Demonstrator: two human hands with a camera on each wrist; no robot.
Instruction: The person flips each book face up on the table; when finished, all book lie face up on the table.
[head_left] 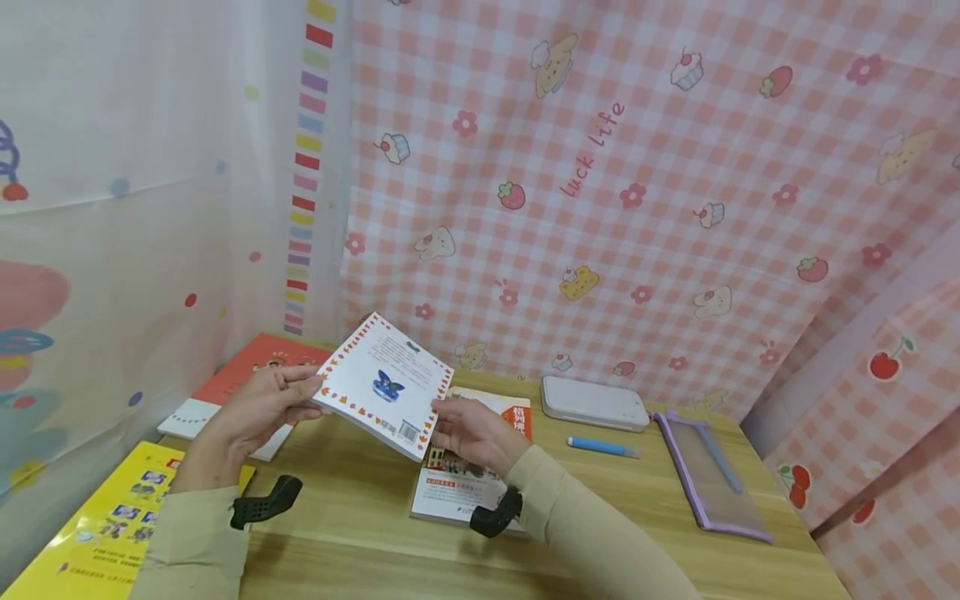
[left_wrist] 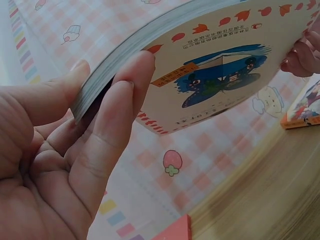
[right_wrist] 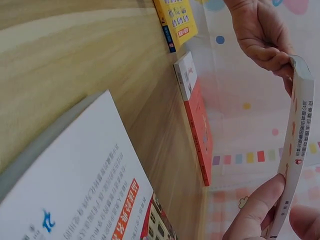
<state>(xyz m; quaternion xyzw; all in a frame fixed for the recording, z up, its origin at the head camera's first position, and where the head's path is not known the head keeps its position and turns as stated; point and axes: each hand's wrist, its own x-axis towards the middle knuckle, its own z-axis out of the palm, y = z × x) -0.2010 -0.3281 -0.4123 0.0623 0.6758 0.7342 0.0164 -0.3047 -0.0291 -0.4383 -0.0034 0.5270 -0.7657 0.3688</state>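
Note:
A thin white paperback book [head_left: 386, 385] with a leaf border and a small blue picture is held up, tilted, above the wooden table. My left hand [head_left: 262, 408] grips its left edge; in the left wrist view the thumb [left_wrist: 60, 95] lies on one side and the fingers [left_wrist: 117, 107] on the other. My right hand [head_left: 476, 433] pinches the opposite edge near the spine [right_wrist: 300, 135]. Under the right forearm lies another book [head_left: 465, 492] with a white, red and pictured cover, partly hidden by that hand and the held book.
At the left lie a yellow book [head_left: 112, 517] and a red-and-white book [head_left: 255, 367]. Toward the right are a white case [head_left: 592, 402], a blue marker [head_left: 602, 447] and a purple-edged mesh pouch [head_left: 712, 479]. Patterned cloth [head_left: 637, 208] hangs behind the table.

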